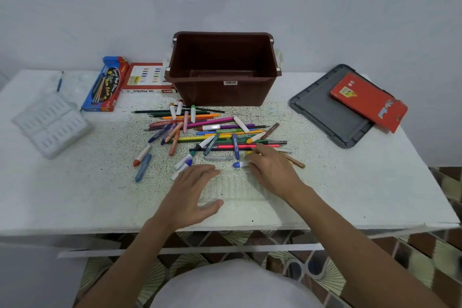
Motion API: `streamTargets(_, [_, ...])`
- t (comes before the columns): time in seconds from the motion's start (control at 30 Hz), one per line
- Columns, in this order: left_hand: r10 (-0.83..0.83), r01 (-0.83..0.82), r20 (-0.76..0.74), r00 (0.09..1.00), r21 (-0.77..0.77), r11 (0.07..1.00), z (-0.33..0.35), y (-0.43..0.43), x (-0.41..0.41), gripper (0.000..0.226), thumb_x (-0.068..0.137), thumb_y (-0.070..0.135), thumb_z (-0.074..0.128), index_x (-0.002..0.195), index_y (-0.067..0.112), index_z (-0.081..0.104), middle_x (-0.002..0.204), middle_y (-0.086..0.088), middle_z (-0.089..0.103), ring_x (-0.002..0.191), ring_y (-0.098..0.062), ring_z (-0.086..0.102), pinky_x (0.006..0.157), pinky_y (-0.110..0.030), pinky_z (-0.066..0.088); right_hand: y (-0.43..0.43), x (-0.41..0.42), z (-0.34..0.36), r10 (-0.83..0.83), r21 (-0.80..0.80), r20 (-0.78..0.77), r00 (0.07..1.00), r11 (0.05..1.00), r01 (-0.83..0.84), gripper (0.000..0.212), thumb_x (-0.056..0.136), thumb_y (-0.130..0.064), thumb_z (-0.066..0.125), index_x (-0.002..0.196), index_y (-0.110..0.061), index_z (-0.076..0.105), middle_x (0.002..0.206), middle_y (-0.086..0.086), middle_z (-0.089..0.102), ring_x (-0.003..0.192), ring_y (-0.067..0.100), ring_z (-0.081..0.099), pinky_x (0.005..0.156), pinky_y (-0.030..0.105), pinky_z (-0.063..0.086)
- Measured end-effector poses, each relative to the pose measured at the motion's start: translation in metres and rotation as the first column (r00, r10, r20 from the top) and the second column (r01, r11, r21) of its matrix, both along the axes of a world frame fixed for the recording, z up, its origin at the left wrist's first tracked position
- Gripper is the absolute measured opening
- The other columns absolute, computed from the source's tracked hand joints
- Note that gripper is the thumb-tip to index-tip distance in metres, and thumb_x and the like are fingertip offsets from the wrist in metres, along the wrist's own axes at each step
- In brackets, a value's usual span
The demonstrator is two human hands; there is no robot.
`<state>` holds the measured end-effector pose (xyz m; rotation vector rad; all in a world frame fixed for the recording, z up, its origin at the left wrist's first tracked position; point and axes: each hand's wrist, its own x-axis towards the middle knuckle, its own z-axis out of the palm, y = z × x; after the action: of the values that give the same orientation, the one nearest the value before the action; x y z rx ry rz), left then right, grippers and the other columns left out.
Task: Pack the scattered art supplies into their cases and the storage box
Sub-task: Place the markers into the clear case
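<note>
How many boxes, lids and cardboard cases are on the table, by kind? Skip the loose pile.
Storage box: 1
Lid: 1
Cardboard cases: 3 (blue case, red-and-white case, red case)
Total: 5

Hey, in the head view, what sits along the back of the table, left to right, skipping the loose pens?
Left to right: white plastic tray, blue box, red oil pastels box, brown storage box, grey lid, red case lying over the lid's right edge.
</note>
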<state>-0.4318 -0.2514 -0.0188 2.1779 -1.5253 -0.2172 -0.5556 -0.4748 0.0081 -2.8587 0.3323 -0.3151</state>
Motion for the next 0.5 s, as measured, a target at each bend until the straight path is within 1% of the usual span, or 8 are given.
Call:
streamTargets(0.07, [0.004,-0.004,0.002,1.0,0.0,1.0,-0.001,0.0,0.0,0.064,0.085,0.057,0.059,0.139,0.023,0.048,0.139,0.01,0.043,0.131,-0.007,0.036,0.109,-0.015,0.014,0.0,0.007,-0.002,0.011,-0.017,-0.038,0.999,1.0,-0.012,0.01,0.091,-0.008,0.062,0.086,-0.006,0.07,0.082,0.009,0.054,0.071,0.028,0.054,0.056,0.03,0.03])
streamTargets(0.13, [0.008,-0.008,0.002,1.0,0.003,1.0,-0.001,0.0,0.0,0.064,0.085,0.058,0.059,0.139,0.024,0.048,0.139,0.011,0.043,0.131,-0.007,0.036,0.108,-0.017,0.017,0.001,0.011,-0.004,0.019,-0.015,-0.076,0.997,1.0,-0.02,0.01,0.091,-0.007,0.062,0.086,-0.005,0.07,0.083,0.01,0.053,0.072,0.03,0.055,0.058,0.03,0.029])
streamTargets(0.23, [0.01,-0.01,0.001,1.0,0.008,1.0,0.0,-0.001,0.0,0.064,0.085,0.057,0.06,0.138,0.024,0.049,0.138,0.01,0.044,0.131,-0.007,0.036,0.108,-0.012,0.011,0.002,0.012,-0.004,0.026,0.003,-0.086,0.996,1.0,-0.026,0.005,0.09,-0.006,0.063,0.091,-0.005,0.068,0.087,0.012,0.055,0.074,0.031,0.056,0.061,0.03,0.029])
streamTargets(0.33, [0.007,-0.007,-0.002,1.0,0.008,1.0,0.0,-0.001,0.0,0.064,0.085,0.057,0.06,0.138,0.023,0.049,0.138,0.009,0.045,0.13,-0.008,0.037,0.108,-0.009,0.008,-0.001,0.01,0.0,0.034,0.047,-0.047,0.998,0.998,-0.032,0.007,0.09,-0.005,0.062,0.097,-0.006,0.066,0.093,0.01,0.058,0.077,0.028,0.055,0.064,0.03,0.033])
streamTargets(0.4, [0.013,-0.013,-0.006,1.0,0.006,1.0,-0.001,0.0,0.001,0.064,0.085,0.057,0.06,0.138,0.023,0.049,0.138,0.009,0.045,0.13,-0.008,0.036,0.108,-0.009,0.007,-0.004,0.007,0.005,0.016,0.118,0.022,1.0,0.993,-0.018,0.009,0.089,-0.005,0.064,0.098,-0.006,0.066,0.094,0.006,0.06,0.08,0.025,0.054,0.068,0.034,0.04])
streamTargets(0.43, [0.016,-0.016,-0.007,1.0,0.003,1.0,-0.001,0.0,0.001,0.064,0.085,0.057,0.06,0.138,0.023,0.049,0.138,0.009,0.045,0.13,-0.008,0.036,0.108,-0.009,0.007,-0.005,0.003,0.009,-0.017,0.178,0.056,0.998,0.984,0.007,0.008,0.09,-0.007,0.064,0.098,-0.007,0.066,0.091,0.003,0.06,0.08,0.021,0.053,0.071,0.034,0.042])
streamTargets(0.5, [0.018,-0.018,-0.007,1.0,-0.003,1.0,-0.002,0.0,0.001,0.064,0.085,0.058,0.059,0.138,0.024,0.048,0.138,0.009,0.044,0.13,-0.008,0.036,0.108,-0.009,0.008,-0.007,-0.005,0.019,-0.113,0.329,0.073,0.991,0.941,0.083,0.007,0.094,-0.015,0.065,0.1,-0.012,0.064,0.084,-0.006,0.058,0.074,0.011,0.051,0.069,0.026,0.042])
